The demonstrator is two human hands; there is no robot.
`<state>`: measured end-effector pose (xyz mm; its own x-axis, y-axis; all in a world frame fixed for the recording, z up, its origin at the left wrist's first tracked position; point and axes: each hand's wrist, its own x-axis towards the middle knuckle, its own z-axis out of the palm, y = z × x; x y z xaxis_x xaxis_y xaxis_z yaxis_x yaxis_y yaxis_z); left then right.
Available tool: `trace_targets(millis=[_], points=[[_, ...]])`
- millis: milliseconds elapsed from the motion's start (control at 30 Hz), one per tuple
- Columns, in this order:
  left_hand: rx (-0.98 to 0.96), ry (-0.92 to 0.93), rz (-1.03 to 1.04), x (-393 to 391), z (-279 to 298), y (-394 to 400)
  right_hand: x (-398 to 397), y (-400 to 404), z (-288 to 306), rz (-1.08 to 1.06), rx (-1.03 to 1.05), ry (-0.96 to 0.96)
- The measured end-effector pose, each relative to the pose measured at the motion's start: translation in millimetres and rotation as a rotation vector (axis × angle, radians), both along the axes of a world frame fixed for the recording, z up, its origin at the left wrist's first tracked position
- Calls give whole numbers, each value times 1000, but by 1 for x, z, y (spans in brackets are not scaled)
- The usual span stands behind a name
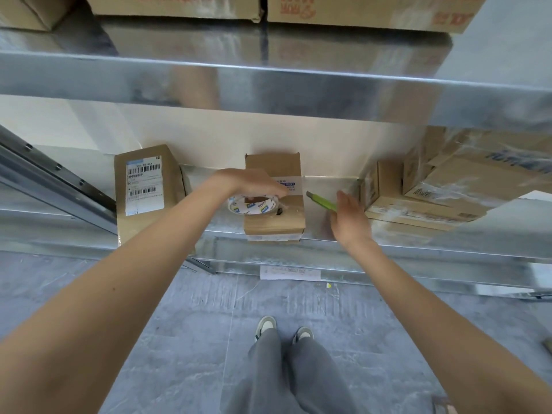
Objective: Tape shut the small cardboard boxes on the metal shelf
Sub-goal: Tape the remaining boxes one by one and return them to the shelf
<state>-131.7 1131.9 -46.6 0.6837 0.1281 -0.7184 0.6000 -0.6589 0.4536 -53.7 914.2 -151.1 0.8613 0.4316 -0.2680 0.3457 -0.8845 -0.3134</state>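
A small cardboard box lies at the front edge of the metal shelf, its far flap standing up. On its near half rests a roll of clear tape. My left hand is cupped over the roll from above, gripping it. A green utility knife lies on the shelf just right of the box. My right hand hovers beside the knife with fingers spread, holding nothing.
A taller box with barcode labels stands at the left. Stacked taped boxes sit at the right. A shelf board with large cartons overhangs above. Grey tiled floor, my legs and a white paper slip lie below.
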Motion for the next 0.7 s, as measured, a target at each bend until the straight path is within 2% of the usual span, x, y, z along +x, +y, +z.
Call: trace_targets(millis=[100,200,267,400,467,567,700], points=[[17,-20,8,0,-4,1,1,-2,-8,113,-290,-75],[5,-32,13,1,-7,4,-1,-1,-15,180,-293,-145],[-19,-30,14,0,-8,4,-3,-2,-14,132,-178,-87],[-14,-41,26,-1,-7,4,-19,-7,11,-116,323,63],[-18,-49,25,-1,-7,5,-33,-11,28,-129,468,130],[5,-62,23,-1,-10,4,-51,-14,47,-84,586,263],[11,-54,19,-1,-10,2,-60,-4,54,-113,580,391]])
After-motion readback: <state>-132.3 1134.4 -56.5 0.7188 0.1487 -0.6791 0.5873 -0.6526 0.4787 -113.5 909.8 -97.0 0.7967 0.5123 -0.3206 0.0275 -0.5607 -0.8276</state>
